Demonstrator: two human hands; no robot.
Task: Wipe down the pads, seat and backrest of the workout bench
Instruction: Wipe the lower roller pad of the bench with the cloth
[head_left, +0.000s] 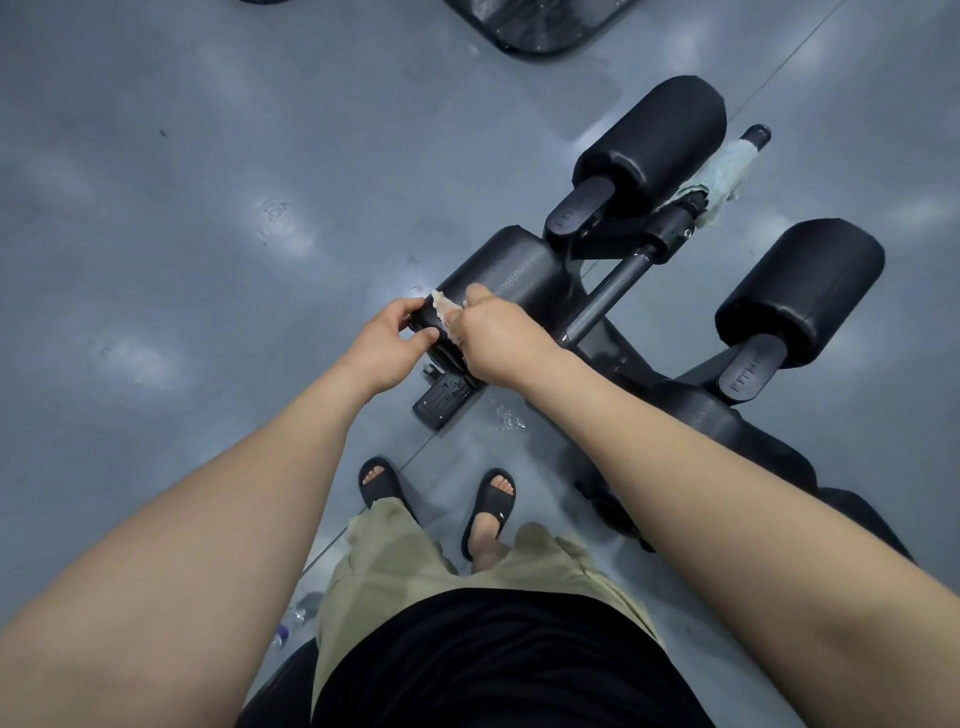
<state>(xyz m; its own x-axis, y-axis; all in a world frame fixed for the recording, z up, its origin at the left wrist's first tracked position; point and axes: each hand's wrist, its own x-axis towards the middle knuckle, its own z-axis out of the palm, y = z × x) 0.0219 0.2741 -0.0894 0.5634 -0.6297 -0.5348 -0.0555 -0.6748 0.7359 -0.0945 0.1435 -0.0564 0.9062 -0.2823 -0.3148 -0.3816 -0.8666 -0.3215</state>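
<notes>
One head-worn view looks steeply down, close above the workout bench (519, 270) and grey floor (182, 208).

Grey glossy floor (156, 260); water droplets (511, 418) just ahead of 2 black slide sandals (488, 506). Dark padded equipment (540, 26) at floor's top edge. Blurred clear bottle (300, 616) lower left.

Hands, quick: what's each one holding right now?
Left hand: grips the foam pad at its end.
Right hand: holds a pale rag against that pad.
</notes>
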